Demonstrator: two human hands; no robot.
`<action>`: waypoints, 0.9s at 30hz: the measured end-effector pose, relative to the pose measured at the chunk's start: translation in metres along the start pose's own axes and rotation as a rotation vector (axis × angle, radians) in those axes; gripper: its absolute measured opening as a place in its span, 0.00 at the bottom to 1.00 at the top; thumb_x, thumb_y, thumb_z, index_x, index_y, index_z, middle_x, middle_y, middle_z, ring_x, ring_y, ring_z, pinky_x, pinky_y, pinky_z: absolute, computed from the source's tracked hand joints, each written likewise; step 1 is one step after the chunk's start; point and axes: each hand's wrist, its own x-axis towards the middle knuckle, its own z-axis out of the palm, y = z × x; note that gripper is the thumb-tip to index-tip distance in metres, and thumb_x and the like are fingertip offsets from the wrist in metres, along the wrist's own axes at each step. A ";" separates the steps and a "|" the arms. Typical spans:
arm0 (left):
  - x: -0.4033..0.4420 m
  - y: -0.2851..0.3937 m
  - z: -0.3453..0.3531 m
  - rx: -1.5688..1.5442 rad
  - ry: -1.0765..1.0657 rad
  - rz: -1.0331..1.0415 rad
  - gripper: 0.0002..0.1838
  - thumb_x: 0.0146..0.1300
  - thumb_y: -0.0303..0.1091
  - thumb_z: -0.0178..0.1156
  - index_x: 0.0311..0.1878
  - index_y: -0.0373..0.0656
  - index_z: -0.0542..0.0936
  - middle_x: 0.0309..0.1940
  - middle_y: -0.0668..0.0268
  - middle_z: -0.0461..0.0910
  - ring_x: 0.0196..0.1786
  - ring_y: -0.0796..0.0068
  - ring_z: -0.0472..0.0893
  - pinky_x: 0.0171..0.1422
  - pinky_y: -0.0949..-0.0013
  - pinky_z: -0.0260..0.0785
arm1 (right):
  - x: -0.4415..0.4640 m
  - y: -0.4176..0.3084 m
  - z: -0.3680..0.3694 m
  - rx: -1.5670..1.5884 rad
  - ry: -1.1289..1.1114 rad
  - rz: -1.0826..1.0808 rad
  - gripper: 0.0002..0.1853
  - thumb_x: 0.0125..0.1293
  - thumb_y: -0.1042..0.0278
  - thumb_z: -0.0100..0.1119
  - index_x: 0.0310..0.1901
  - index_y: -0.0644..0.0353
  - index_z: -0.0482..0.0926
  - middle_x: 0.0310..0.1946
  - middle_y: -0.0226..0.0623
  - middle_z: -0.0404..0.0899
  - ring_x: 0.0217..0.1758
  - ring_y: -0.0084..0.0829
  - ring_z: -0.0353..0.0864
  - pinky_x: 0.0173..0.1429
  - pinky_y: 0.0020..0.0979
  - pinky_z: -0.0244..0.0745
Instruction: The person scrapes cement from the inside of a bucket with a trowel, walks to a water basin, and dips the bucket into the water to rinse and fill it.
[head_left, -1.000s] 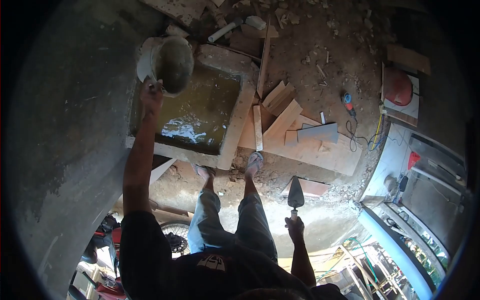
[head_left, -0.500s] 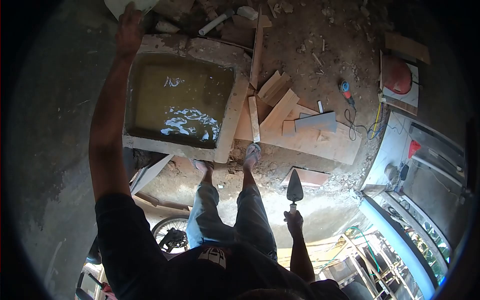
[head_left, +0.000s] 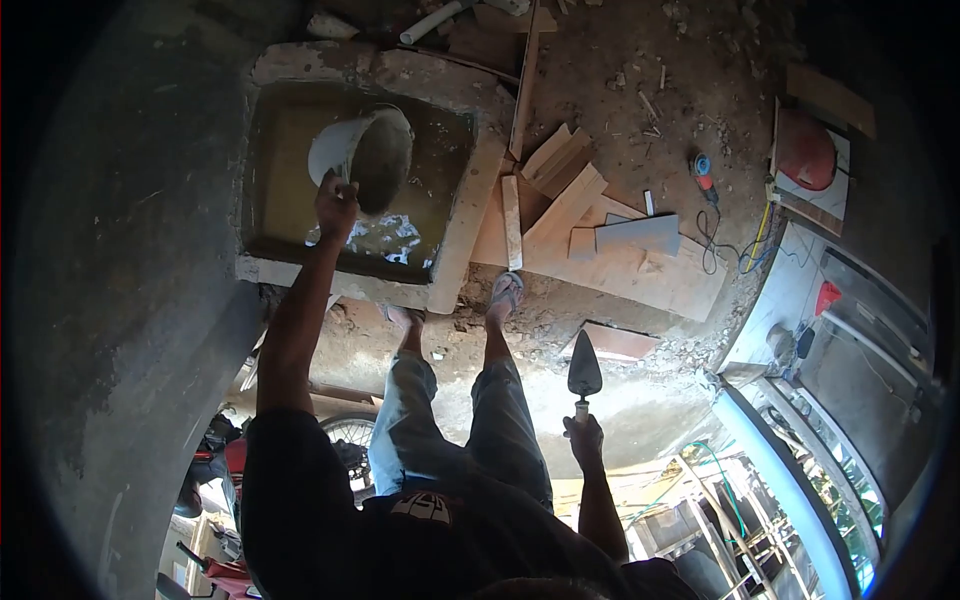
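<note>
Over the water-filled basin (head_left: 468, 225), my left hand (head_left: 336, 207) grips the rim of a white bucket (head_left: 332, 148). The bucket is tipped on its side with its mouth facing right, and its inside looks grey and stained. Whether it touches the water I cannot tell. My right hand (head_left: 584, 440) is wrapped round the handle of a pointed trowel (head_left: 585, 370), whose blade points forward, away from my body. The trowel is held out to the right of my legs.
Wooden boards (head_left: 565, 220) and a grey tile (head_left: 640, 236) lie right of the basin. An angle grinder (head_left: 703, 172) with its cord rests on the dirt floor. A red helmet-like object (head_left: 806, 150) sits far right. A motorcycle wheel (head_left: 350, 435) is behind my left side.
My left hand has brought the bucket from the upper left, beyond the basin's far corner, to over the water. My right hand and the trowel have hardly moved.
</note>
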 end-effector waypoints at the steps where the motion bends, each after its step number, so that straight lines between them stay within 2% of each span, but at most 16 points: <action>1: -0.010 -0.008 0.006 0.141 -0.055 0.004 0.09 0.54 0.26 0.60 0.29 0.36 0.68 0.27 0.58 0.68 0.31 0.63 0.70 0.42 0.67 0.67 | 0.002 -0.001 0.000 -0.010 -0.002 0.010 0.17 0.53 0.59 0.64 0.33 0.65 0.74 0.21 0.40 0.79 0.27 0.36 0.81 0.36 0.37 0.73; 2: -0.019 -0.011 0.016 0.139 -0.059 -0.004 0.09 0.54 0.26 0.60 0.29 0.36 0.68 0.27 0.58 0.68 0.31 0.63 0.70 0.42 0.67 0.67 | 0.002 0.000 0.000 -0.020 -0.003 0.024 0.17 0.53 0.59 0.64 0.33 0.65 0.74 0.21 0.40 0.79 0.27 0.36 0.81 0.36 0.37 0.73; 3: -0.027 -0.013 0.028 0.129 -0.015 0.090 0.09 0.54 0.27 0.60 0.29 0.36 0.68 0.30 0.54 0.70 0.36 0.57 0.72 0.47 0.65 0.67 | 0.003 0.003 0.000 -0.026 -0.002 0.031 0.17 0.53 0.59 0.64 0.33 0.65 0.74 0.21 0.40 0.79 0.27 0.36 0.81 0.36 0.37 0.73; 4: -0.033 -0.020 0.038 0.117 0.033 0.187 0.10 0.53 0.27 0.60 0.29 0.35 0.68 0.34 0.50 0.72 0.40 0.51 0.73 0.52 0.62 0.67 | 0.005 0.005 0.001 -0.034 0.004 0.006 0.16 0.53 0.58 0.63 0.33 0.65 0.74 0.20 0.39 0.79 0.24 0.32 0.80 0.32 0.34 0.72; 5: -0.038 -0.028 0.043 0.144 -0.048 0.021 0.10 0.53 0.28 0.61 0.30 0.34 0.69 0.43 0.44 0.73 0.53 0.46 0.73 0.60 0.58 0.64 | 0.006 0.008 0.001 -0.043 0.009 -0.016 0.16 0.53 0.58 0.62 0.33 0.64 0.74 0.19 0.37 0.79 0.21 0.28 0.79 0.28 0.31 0.71; 6: -0.044 -0.035 0.050 0.143 -0.054 0.012 0.10 0.53 0.28 0.61 0.30 0.34 0.69 0.43 0.44 0.73 0.53 0.46 0.73 0.60 0.58 0.64 | 0.006 0.012 0.002 -0.048 0.008 -0.007 0.16 0.53 0.58 0.62 0.33 0.64 0.74 0.19 0.37 0.79 0.21 0.28 0.79 0.28 0.31 0.71; 8: -0.050 -0.037 0.065 0.259 -0.032 0.051 0.10 0.52 0.28 0.62 0.32 0.34 0.71 0.50 0.40 0.72 0.58 0.44 0.70 0.62 0.54 0.63 | 0.010 0.015 0.003 -0.057 0.017 -0.007 0.16 0.53 0.58 0.62 0.33 0.64 0.74 0.19 0.38 0.79 0.21 0.28 0.78 0.28 0.30 0.71; 9: -0.054 -0.037 0.071 0.296 -0.022 0.036 0.10 0.51 0.28 0.62 0.34 0.35 0.73 0.55 0.41 0.69 0.58 0.43 0.71 0.59 0.53 0.66 | 0.011 0.017 0.003 -0.060 0.017 -0.003 0.16 0.53 0.58 0.62 0.33 0.64 0.74 0.19 0.38 0.79 0.21 0.28 0.78 0.28 0.30 0.71; 10: -0.057 -0.039 0.077 0.295 -0.023 0.032 0.10 0.51 0.28 0.62 0.34 0.35 0.73 0.55 0.41 0.69 0.58 0.43 0.71 0.59 0.53 0.66 | 0.011 0.018 0.003 -0.054 0.018 0.007 0.16 0.53 0.58 0.62 0.32 0.64 0.74 0.19 0.37 0.78 0.21 0.28 0.78 0.27 0.30 0.71; 13: -0.065 -0.044 0.090 0.305 -0.040 -0.028 0.11 0.52 0.27 0.62 0.38 0.37 0.74 0.62 0.46 0.63 0.53 0.45 0.75 0.51 0.55 0.73 | 0.012 0.018 0.004 -0.050 0.017 0.028 0.15 0.53 0.59 0.62 0.32 0.64 0.74 0.19 0.37 0.78 0.21 0.27 0.78 0.27 0.29 0.71; 17: -0.078 -0.046 0.105 0.273 -0.052 -0.066 0.10 0.52 0.27 0.62 0.38 0.38 0.75 0.63 0.46 0.61 0.54 0.45 0.74 0.51 0.56 0.73 | 0.014 0.026 0.006 -0.033 0.002 0.019 0.15 0.53 0.59 0.62 0.32 0.64 0.74 0.19 0.37 0.78 0.21 0.27 0.78 0.27 0.29 0.71; 19: -0.084 -0.045 0.109 0.199 -0.043 -0.151 0.10 0.52 0.28 0.62 0.36 0.35 0.75 0.61 0.45 0.62 0.57 0.44 0.71 0.57 0.55 0.68 | 0.015 0.029 0.006 -0.045 0.002 0.026 0.15 0.53 0.59 0.62 0.32 0.64 0.74 0.19 0.37 0.78 0.21 0.27 0.79 0.27 0.29 0.71; 24: -0.096 -0.052 0.112 0.312 -0.062 -0.092 0.10 0.53 0.28 0.62 0.37 0.35 0.75 0.62 0.46 0.61 0.57 0.46 0.71 0.56 0.56 0.69 | 0.019 0.033 0.005 -0.088 0.000 0.052 0.15 0.53 0.60 0.62 0.32 0.64 0.74 0.20 0.36 0.78 0.21 0.27 0.79 0.27 0.29 0.71; 27: -0.101 -0.051 0.114 0.359 -0.070 -0.064 0.10 0.54 0.27 0.60 0.39 0.39 0.75 0.63 0.48 0.58 0.55 0.45 0.72 0.52 0.57 0.74 | 0.021 0.036 0.005 -0.064 0.000 0.050 0.15 0.53 0.60 0.62 0.32 0.64 0.74 0.20 0.36 0.78 0.21 0.27 0.79 0.27 0.29 0.71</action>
